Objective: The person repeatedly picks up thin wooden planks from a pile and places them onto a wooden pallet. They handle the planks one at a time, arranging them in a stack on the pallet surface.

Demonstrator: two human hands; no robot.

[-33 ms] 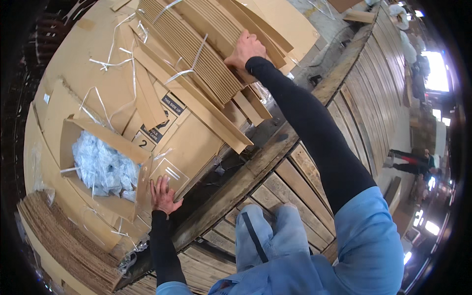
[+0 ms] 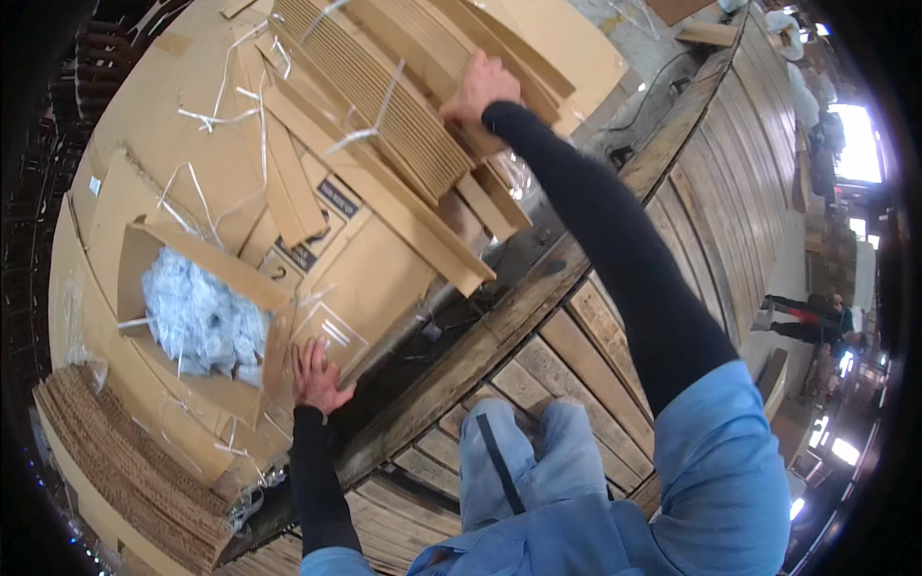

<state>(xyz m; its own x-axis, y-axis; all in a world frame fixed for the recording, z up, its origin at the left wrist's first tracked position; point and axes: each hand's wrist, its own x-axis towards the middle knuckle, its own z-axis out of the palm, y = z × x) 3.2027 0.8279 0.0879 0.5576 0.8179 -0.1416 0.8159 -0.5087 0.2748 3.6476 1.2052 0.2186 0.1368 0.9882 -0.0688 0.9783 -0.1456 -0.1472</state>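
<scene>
My right hand [image 2: 483, 91] reaches far forward, its fingers curled over the edge of a folded cardboard piece [image 2: 415, 50]. That piece leans against a row of folded cardboard strips [image 2: 379, 106], bound with white plastic strap [image 2: 389, 96]. My left hand [image 2: 320, 377] lies with fingers spread on a flat cardboard sheet [image 2: 389, 274], holding nothing. Just left of it, an open cardboard box [image 2: 206, 252] holds crumpled bluish clear plastic [image 2: 202, 312]. A long angled cardboard strip [image 2: 423, 226] runs between my two hands. The fingertips of my right hand are partly hidden.
Loose white straps [image 2: 200, 187] lie over the cardboard at left. A stack of brown corrugated cardboard [image 2: 120, 461] stands at lower left. A dark gap [image 2: 418, 336] separates the cardboard from the wooden slat platform [image 2: 538, 384]. A person [image 2: 816, 322] stands at far right.
</scene>
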